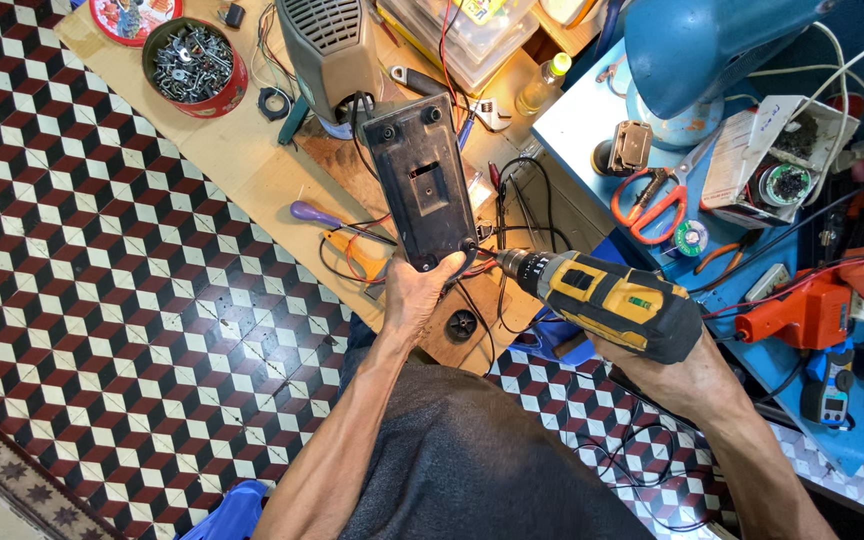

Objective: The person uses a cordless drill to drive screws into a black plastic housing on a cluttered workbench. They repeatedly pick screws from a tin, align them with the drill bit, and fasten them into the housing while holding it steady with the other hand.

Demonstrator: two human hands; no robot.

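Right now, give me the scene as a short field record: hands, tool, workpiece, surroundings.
left hand: grips the near end of the black plastic base, tilting it up off the bench
right hand: holds the yellow and black cordless drill
drill tip: at the base's near right corner, by a screw hole
bench: wooden board, purple-handled screwdriver, red tin of metal parts
right side: orange scissors on blue table
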